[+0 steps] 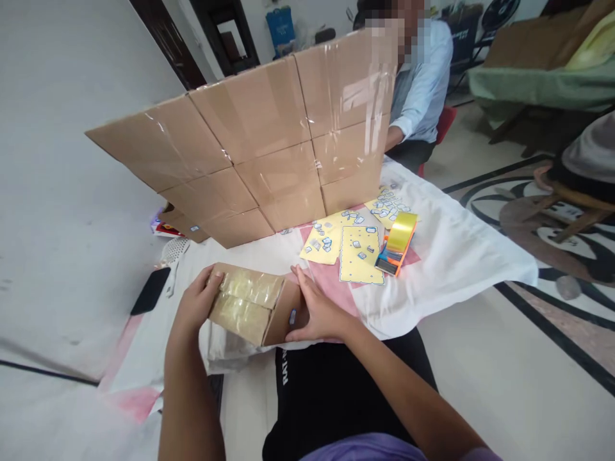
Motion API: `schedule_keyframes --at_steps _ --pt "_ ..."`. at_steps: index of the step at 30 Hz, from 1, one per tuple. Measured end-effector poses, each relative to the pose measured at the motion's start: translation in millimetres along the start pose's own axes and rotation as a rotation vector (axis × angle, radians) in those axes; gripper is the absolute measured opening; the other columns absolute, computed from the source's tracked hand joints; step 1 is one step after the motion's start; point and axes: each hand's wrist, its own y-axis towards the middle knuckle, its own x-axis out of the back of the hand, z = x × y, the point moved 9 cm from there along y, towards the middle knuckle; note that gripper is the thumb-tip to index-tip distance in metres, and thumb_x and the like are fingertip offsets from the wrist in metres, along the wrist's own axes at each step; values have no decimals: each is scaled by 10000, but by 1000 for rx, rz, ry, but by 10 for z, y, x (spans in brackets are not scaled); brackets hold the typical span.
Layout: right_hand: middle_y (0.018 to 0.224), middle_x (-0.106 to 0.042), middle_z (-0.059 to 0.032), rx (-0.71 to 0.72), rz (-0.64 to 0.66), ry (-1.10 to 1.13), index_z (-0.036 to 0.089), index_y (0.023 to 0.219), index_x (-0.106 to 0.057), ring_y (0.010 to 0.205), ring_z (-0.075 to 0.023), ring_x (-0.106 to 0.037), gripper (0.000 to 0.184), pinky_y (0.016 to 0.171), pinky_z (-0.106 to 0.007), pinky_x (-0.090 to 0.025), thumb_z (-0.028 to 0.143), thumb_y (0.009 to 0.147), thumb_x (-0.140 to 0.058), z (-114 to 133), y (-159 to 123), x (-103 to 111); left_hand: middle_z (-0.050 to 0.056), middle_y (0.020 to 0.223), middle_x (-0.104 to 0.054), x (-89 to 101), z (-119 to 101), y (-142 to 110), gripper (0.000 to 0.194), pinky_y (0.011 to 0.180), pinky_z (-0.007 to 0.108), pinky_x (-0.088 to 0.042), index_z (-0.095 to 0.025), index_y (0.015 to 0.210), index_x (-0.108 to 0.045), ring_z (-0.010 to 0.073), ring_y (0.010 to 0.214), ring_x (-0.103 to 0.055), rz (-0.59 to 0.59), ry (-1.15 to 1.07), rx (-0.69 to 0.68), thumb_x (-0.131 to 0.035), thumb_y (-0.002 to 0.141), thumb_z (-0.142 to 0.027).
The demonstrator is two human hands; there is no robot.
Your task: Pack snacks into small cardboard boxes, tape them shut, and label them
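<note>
A small cardboard box (246, 301), its top seam covered with shiny clear tape, is at the table's near edge between my hands. My left hand (202, 298) grips its left end, thumb on top. On the right end, my right hand (317, 310) has its fingers and thumb against the side, around a small sticker (293, 316). Yellow sticker sheets (361, 256) with small blue-edged pictures lie to the right. Partly over them rests an orange tape dispenser (398, 246) with a roll of yellowish tape.
A tall wall of taped cardboard boxes (273, 147) stands across the table behind the small box. A black phone (150, 291) lies at the left. Beyond the wall sits a person in a light blue shirt (430, 77). The white tablecloth (456, 256) hangs over the right edge.
</note>
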Motion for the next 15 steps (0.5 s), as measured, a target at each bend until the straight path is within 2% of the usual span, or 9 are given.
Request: schedule_keyframes --at_steps 4,8,10,12,15 --pt "1727 -1 -186 -20 -62 -121 206 1638 159 1601 -370 -19 1573 1281 -564 -194 610 569 -921 21 -146 -209 47 1087 -758 -32 -41 -23 571 877 368 -522 -254 1195 -696 264 975 -685 31 -13 -14 -495 872 -679" --pt "1681 -157 -233 -6 -252 -199 187 1655 64 1578 -412 -117 1478 1252 -610 -244 557 611 -915 30 -245 -316 34 895 -761 -19 -143 -67 459 808 346 -522 -232 1001 -743 250 842 -684 -36 -47 5 -623 802 -628" --pt "1656 -202 -232 -6 -341 -174 193 1655 50 1565 -406 -170 1459 1242 -592 -282 493 611 -923 56 -277 -307 54 918 -758 62 -188 -136 423 839 361 -525 -210 1006 -732 249 855 -683 -160 -80 16 -621 815 -571" --pt "1660 -195 -210 -24 -403 -101 221 1646 105 1560 -385 -202 1467 1232 -567 -319 436 617 -919 97 -311 -226 98 1083 -742 203 -228 -276 434 907 379 -517 -182 1118 -686 253 972 -677 -344 -128 24 -539 879 -512" --pt "1680 -158 -185 -9 -477 -5 270 1598 262 1525 -345 -306 1460 1199 -539 -383 402 684 -868 261 -401 90 133 1253 -673 372 -278 -562 435 968 384 -502 -162 1224 -596 247 1134 -633 -591 -200 24 -418 951 -451"
